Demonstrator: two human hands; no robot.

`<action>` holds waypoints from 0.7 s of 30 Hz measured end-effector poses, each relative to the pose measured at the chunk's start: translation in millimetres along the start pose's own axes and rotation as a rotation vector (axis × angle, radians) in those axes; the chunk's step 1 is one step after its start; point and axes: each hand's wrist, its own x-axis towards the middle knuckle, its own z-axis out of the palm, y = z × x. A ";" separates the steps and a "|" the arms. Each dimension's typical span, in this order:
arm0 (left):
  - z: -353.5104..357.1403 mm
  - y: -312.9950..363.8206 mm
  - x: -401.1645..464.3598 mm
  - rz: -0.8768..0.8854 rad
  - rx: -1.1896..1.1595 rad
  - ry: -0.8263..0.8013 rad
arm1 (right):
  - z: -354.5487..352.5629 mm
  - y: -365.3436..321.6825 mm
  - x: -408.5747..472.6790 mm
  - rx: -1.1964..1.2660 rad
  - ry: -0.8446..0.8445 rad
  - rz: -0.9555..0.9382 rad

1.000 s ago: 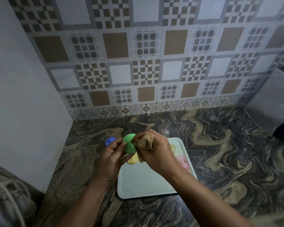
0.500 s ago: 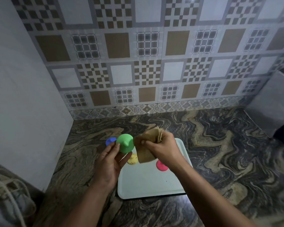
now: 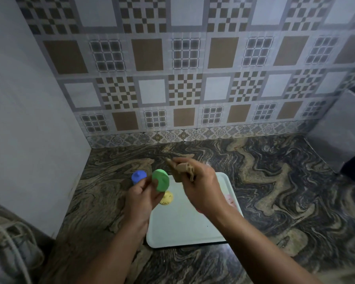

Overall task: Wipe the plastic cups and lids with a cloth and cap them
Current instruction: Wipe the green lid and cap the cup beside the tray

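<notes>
Cloth (image 3: 182,171) now off green lid (image 3: 160,179)

Both forearms are bare up to the lower edge of the picture, with no sleeve, watch, bracelet or glove to be seen, and the left hand (image 3: 140,198) and the right hand (image 3: 203,187) carry no ring that the blurred picture lets me see.

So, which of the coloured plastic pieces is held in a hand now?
The green one: the left hand holds it up, while the blue one stands on the counter and the yellow one lies on the white tray.
</notes>
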 end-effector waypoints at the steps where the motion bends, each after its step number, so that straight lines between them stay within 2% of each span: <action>1: 2.5 1.6 -0.3 0.017 0.002 -0.003 | 4.7 -2.0 -5.6 -0.039 -0.063 -0.106; 3: 5.0 11.8 0.4 0.057 -0.038 0.046 | 15.8 5.1 -24.0 -0.250 -0.277 -0.179; 5: 3.7 24.5 3.2 0.124 -0.039 0.056 | 21.9 19.8 -35.6 -0.393 -0.422 -0.037; 6: 2.0 28.6 4.7 0.144 -0.017 0.038 | 23.3 22.5 -38.0 -0.351 -0.405 0.058; 8: -3.6 27.4 7.5 0.130 0.046 0.027 | 22.6 18.9 -33.1 -0.163 -0.207 0.155; 9: -7.2 24.9 7.6 0.118 0.110 0.038 | 21.3 14.6 -27.0 -0.086 -0.083 0.150; 11: -13.8 15.8 8.8 0.097 0.264 0.020 | 20.5 2.4 -16.7 0.002 0.082 0.017; 13: -16.4 8.7 6.6 0.048 0.243 -0.043 | 26.6 -3.9 -16.2 -0.024 0.040 -0.211; 14: -15.6 5.4 4.3 0.044 0.235 -0.083 | 29.9 2.5 -18.0 -0.065 -0.052 -0.294; 15: -17.2 2.8 2.4 0.043 0.226 -0.125 | 33.2 11.6 -19.7 -0.093 -0.145 -0.300; 16: -18.9 2.7 -2.6 0.039 0.213 -0.161 | 34.4 21.0 -19.9 -0.086 -0.202 -0.220; 17: -22.3 4.0 -7.7 0.020 0.164 -0.189 | 34.2 27.5 -17.8 -0.046 -0.213 -0.031; 19: -30.2 6.3 -13.5 -0.015 0.081 -0.231 | 33.1 30.5 -11.8 0.223 -0.228 0.467; 21: -37.5 7.2 -9.2 -0.026 0.067 -0.238 | 38.1 26.4 -13.2 0.476 -0.203 0.733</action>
